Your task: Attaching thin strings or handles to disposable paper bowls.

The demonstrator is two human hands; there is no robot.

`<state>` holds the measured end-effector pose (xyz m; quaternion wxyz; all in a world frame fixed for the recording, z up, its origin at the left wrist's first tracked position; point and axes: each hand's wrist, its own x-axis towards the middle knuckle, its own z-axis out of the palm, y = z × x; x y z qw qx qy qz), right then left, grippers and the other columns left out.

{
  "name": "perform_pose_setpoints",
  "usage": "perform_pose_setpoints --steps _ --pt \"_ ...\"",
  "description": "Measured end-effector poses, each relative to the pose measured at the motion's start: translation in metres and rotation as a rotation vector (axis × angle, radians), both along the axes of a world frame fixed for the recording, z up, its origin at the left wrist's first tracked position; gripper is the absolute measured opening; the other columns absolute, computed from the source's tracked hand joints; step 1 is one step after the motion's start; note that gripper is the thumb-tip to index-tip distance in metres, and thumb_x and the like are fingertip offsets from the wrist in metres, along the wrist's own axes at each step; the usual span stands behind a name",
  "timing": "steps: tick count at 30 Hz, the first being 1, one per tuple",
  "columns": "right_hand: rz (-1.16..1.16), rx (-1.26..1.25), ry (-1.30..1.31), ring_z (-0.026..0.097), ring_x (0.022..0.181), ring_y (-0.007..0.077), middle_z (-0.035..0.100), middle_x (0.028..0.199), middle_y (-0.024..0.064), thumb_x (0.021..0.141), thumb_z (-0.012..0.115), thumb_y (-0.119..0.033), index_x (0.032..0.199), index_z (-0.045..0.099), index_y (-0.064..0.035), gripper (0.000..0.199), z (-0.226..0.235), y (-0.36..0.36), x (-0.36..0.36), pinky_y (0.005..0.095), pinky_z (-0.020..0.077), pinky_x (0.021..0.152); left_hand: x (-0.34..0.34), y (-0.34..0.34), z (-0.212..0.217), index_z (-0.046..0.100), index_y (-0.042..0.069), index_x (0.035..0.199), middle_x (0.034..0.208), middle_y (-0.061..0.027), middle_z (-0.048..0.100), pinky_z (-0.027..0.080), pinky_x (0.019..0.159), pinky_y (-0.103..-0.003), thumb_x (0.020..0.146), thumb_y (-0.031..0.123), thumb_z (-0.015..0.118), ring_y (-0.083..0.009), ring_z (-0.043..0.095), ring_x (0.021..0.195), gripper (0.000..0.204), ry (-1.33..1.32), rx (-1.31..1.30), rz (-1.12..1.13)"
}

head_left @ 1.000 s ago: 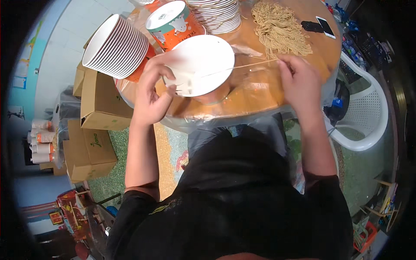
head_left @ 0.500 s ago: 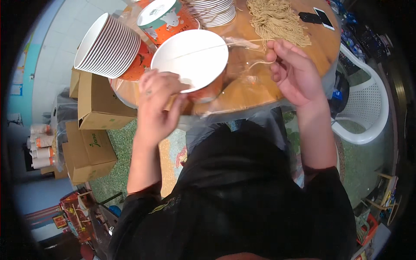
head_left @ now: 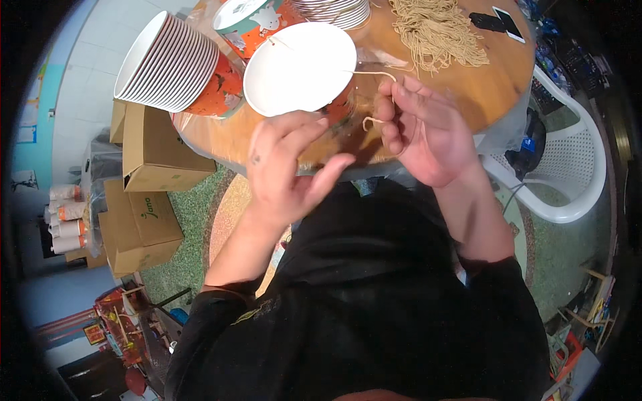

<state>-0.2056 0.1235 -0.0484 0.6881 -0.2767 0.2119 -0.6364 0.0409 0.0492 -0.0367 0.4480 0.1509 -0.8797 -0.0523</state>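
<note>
Over the front of the wooden table, a white-lined paper bucket (head_left: 301, 70) with an orange printed outside leans its mouth toward me. A thin tan cord (head_left: 373, 74) runs from the bucket's far-side wall area across its right rim to my right hand (head_left: 428, 127). That hand's fingers are pinched on the cord, and a short curled end hangs out to their left. My left hand (head_left: 287, 164), empty, is just below the bucket's near rim with thumb and fingers apart. Whether its fingertips touch the bucket, I cannot tell.
Nested paper buckets (head_left: 170, 63) lie stacked at the table's left. Behind are a printed orange-and-green bucket (head_left: 257, 27) and another white-rimmed stack (head_left: 334, 12). A heap of tan cords (head_left: 438, 37) and a phone (head_left: 509, 25) lie farther right. Cardboard boxes (head_left: 144, 230) and a white chair (head_left: 578, 157) flank the table.
My left hand has come off the bucket's rim and moved right and nearer me, its fingers opening. My right hand has moved left and nearer me with the cord; the bucket's mouth has shifted.
</note>
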Motion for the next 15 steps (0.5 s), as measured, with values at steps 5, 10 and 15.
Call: perform_pose_setpoints --steps 5,10,15 --pt "0.010 -0.019 -0.074 0.068 0.084 0.0164 0.074 0.100 0.0062 0.116 0.065 -0.027 0.123 0.071 -0.0054 0.024 -0.002 0.007 0.012 0.0308 0.0534 0.070 -0.022 0.017 -0.003 0.074 0.000 0.125 0.118 -0.0183 0.079 0.061 0.083 -0.040 0.086 0.014 0.097 -0.0341 0.077 0.103 0.047 -0.050 0.347 -0.007" --pt "-0.031 0.047 -0.072 0.066 0.077 0.0159 0.074 0.097 0.0066 0.116 0.064 -0.024 0.122 0.071 -0.0047 0.021 -0.006 0.010 0.013 0.0305 0.0525 0.067 -0.023 0.020 -0.013 0.082 0.003 0.109 0.099 -0.0132 0.080 0.060 0.075 -0.038 0.096 0.001 0.083 -0.0290 0.077 0.086 0.013 0.050 0.563 -0.014" --pt "-0.036 0.081 -0.032 0.064 0.076 0.0131 0.074 0.099 0.0064 0.115 0.065 -0.018 0.125 0.070 -0.0035 0.019 -0.025 0.008 0.001 0.0271 0.0509 0.066 -0.013 0.013 -0.016 0.082 0.002 0.113 0.099 -0.0133 0.079 0.060 0.079 -0.039 0.097 -0.003 0.080 -0.0321 0.076 0.086 0.017 -0.008 0.441 0.019"
